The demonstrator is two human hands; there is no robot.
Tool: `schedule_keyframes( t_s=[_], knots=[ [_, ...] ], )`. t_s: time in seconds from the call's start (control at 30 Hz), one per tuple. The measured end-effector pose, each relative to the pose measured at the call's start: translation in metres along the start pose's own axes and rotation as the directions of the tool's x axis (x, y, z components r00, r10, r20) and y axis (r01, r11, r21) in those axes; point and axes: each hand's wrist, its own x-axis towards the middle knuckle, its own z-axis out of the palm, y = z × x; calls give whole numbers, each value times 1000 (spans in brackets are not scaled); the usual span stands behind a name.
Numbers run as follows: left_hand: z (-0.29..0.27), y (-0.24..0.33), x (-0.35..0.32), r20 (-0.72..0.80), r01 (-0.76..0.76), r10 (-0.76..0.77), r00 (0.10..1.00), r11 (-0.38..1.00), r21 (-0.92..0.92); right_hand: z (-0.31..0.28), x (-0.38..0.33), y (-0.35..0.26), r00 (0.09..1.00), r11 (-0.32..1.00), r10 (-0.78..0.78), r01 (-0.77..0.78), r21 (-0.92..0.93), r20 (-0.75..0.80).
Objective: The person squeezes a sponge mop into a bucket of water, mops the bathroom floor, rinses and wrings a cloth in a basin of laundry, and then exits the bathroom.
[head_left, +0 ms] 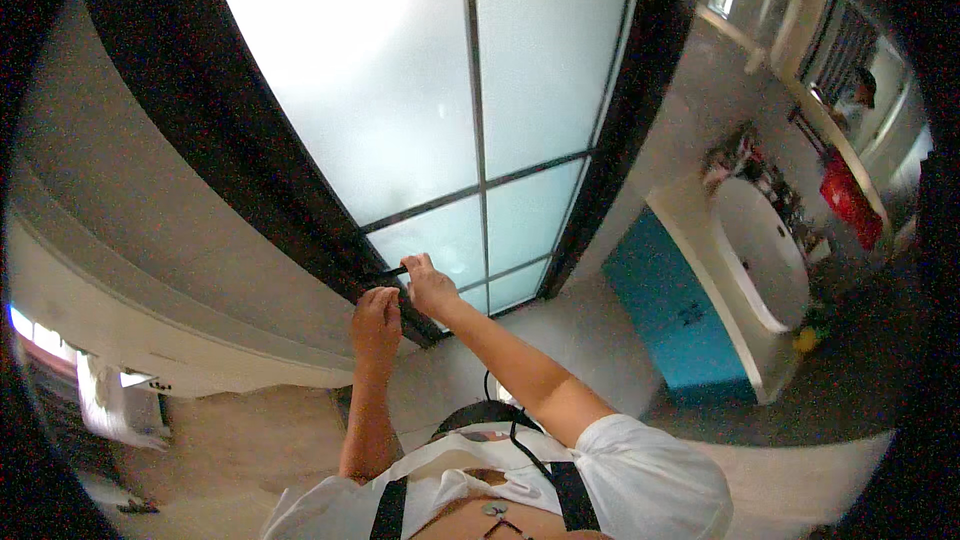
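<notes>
A frosted-glass door (420,160) with thin black bars stands in front of me, set in a wide black door frame (225,110). My right hand (430,287) reaches to the door's lower left edge. Its fingers close around the end of a short black bar that looks like a door handle (385,273). Just below and to the left, my left hand (377,320) is raised against the black frame. Those fingers are bent and pressed together; anything between them is hidden. The two hands are close but apart.
At the right a white washbasin (760,255) sits on a counter with a blue cabinet (675,300) under it. Bottles and small items crowd behind the basin. A red cloth or bag (850,202) hangs by a mirror (865,90). A grey wall (200,230) runs along the left.
</notes>
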Motion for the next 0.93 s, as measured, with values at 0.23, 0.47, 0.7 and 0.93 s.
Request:
schedule_keyframes(
  t_s=[0.23, 0.47, 0.7, 0.93],
  knots=[
    [-13, 18, -27, 112, 14, -1, 994, 993, -116, -17, -33, 0, 996, 997, 62, -64, -40, -60],
    [-18, 77, -63, 307, -73, 127, 943, 981, -180, -76, -209, 13, 957, 989, 137, -119, 82, -256],
    [-5, 173, -110, 538, -257, 328, 776, 945, -204, -160, -360, -8, 853, 873, 421, -473, -118, -307],
    [4, 264, -225, 520, -240, 350, 779, 933, -269, -183, -506, 26, 823, 793, 471, -552, -256, -317]
  ],
)
